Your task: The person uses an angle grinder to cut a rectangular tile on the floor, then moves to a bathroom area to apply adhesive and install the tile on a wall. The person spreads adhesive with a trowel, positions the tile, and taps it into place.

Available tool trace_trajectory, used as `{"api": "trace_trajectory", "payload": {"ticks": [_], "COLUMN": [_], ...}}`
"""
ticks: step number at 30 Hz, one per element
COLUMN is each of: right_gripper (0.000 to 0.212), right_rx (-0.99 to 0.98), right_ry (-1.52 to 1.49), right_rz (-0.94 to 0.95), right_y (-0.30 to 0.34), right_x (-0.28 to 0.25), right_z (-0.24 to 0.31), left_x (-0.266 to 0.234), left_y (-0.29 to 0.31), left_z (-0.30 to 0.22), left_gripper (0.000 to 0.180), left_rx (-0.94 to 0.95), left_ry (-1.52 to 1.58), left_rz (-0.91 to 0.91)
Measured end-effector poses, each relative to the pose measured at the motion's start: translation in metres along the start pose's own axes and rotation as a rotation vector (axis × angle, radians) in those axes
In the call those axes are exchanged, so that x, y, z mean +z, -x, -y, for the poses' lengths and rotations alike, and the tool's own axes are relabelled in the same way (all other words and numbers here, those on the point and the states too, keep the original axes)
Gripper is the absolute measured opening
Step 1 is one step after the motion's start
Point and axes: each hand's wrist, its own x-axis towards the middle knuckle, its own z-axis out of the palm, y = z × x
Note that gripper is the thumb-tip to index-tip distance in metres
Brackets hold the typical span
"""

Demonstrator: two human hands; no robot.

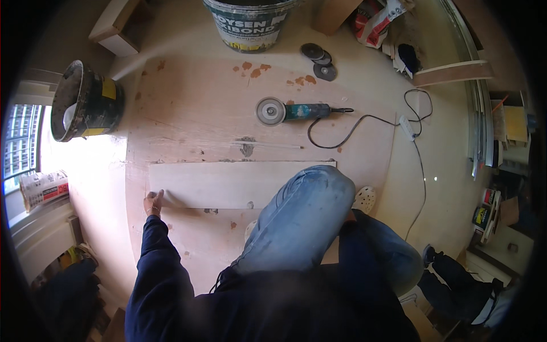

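Note:
A long, pale rectangular tile (211,181) lies flat on the pinkish floor sheet in front of me. At its near left corner, my left hand (152,203) is closed on the edge, fingertips over the top face. My bent knee in blue jeans covers the tile's near right part. My right hand is hidden; only its dark sleeve (360,251) shows, running down behind the leg. Beyond the tile lies an angle grinder (305,111) with a round disc on its left end, touched by neither hand. A thin pale strip (273,146) rests between grinder and tile.
Several loose discs (325,70) lie beyond the grinder. A large bucket (248,25) stands at the far side, another dark bucket (88,102) at the left. The grinder's black cord (353,132) curls right to a white socket block (407,128). Another person's legs (456,285) appear lower right.

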Motion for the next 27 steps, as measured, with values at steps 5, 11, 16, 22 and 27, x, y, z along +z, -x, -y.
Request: {"api": "trace_trajectory", "payload": {"ticks": [5, 11, 16, 22, 27], "right_gripper": [0.048, 0.059, 0.062, 0.055, 0.055], "right_rx": [-0.034, -0.171, -0.008, -0.122, -0.191], "right_ry": [-0.014, -0.072, 0.022, -0.132, -0.019], "right_rz": [-0.089, -0.085, -0.343, -0.387, -0.475], "right_y": [-0.051, -0.041, -0.076, -0.098, -0.085], "right_x": [0.020, 0.001, -0.171, -0.366, -0.447], "right_z": [0.009, 0.072, 0.115, 0.169, 0.158], "left_x": [0.007, -0.014, 0.025, 0.014, 0.005], "left_y": [-0.011, -0.015, 0.000, 0.001, 0.022], "left_z": [-0.006, 0.023, -0.114, -0.238, -0.274], "left_gripper": [0.051, 0.057, 0.090, 0.091, 0.090], "left_rx": [0.077, -0.042, -0.069, 0.066, 0.133], "left_ry": [0.086, -0.095, -0.090, -0.125, -0.295], "left_rz": [-0.016, 0.030, -0.156, 0.450, 0.590]}}
